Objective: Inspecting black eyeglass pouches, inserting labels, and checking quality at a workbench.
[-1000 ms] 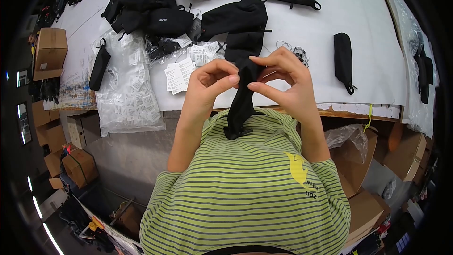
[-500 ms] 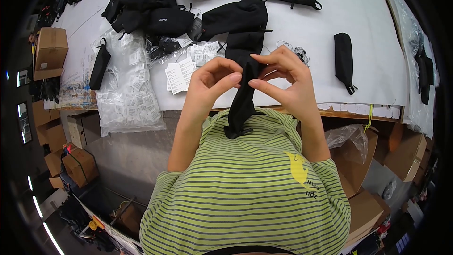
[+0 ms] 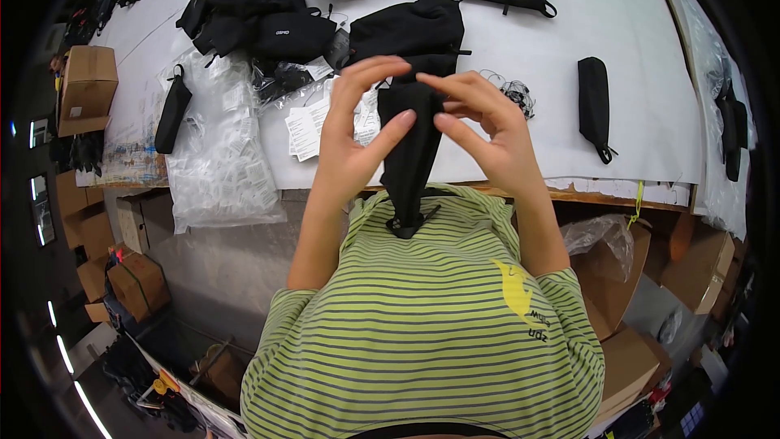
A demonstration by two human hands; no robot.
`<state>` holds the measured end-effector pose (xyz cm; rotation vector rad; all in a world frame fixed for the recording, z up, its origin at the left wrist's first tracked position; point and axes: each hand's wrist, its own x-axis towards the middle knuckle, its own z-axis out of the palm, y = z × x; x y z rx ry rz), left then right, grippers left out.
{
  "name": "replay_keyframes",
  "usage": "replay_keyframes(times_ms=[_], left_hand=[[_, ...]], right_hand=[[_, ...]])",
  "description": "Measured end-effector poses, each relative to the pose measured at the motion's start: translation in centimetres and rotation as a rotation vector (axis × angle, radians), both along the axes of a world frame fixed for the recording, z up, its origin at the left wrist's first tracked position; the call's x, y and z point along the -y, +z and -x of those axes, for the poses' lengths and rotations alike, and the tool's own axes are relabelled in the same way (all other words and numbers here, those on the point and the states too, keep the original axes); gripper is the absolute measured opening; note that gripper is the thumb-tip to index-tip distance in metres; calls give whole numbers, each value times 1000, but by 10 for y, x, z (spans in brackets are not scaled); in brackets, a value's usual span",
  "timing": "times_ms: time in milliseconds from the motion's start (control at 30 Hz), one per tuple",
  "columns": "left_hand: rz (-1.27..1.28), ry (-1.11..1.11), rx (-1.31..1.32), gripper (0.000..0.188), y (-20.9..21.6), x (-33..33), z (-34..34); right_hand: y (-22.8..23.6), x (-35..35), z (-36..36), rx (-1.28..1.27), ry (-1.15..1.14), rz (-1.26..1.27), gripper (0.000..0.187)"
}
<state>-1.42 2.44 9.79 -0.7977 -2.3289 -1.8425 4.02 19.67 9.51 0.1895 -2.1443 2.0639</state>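
A long, narrow black fabric pouch [image 3: 411, 134] lies lengthwise between my hands over the table's front edge, its lower end against my striped shirt. My left hand [image 3: 357, 118] has thumb and index finger spread, the thumb tip over the pouch's left part. From the other side my right hand [image 3: 487, 122] reaches in with its thumb apart from the curved fingers. The right fingertips are at the pouch's upper right edge; contact there is partly hidden. Just beyond, another black pouch [image 3: 410, 28] lies on the table.
Black pouches are heaped [image 3: 244, 12] at the far left. A clear bag of white tags [image 3: 219, 146] hangs over the front edge, with printed cards [image 3: 306, 132] beside it. Thin black cords [image 3: 517, 96] and a slim pouch [image 3: 593, 106] lie right. Cardboard boxes [image 3: 617, 276] stand below.
Both hands have loosened from their pinches and spread their fingers. The pouch between them has flattened and shows a broader face, its upper end shifted slightly left.
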Motion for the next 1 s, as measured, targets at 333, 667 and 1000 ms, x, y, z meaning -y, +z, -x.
replay_keyframes(times_ms=[333,667,1000], left_hand=[[6,-76,42,25,-1,12,0],[3,-62,40,24,-3,12,-1],[5,-72,39,23,-2,11,-1]], right_hand=[[-9,20,-1,137,7,330,25],[-11,26,-1,148,-15,393,21],[-16,25,0,136,4,394,21]])
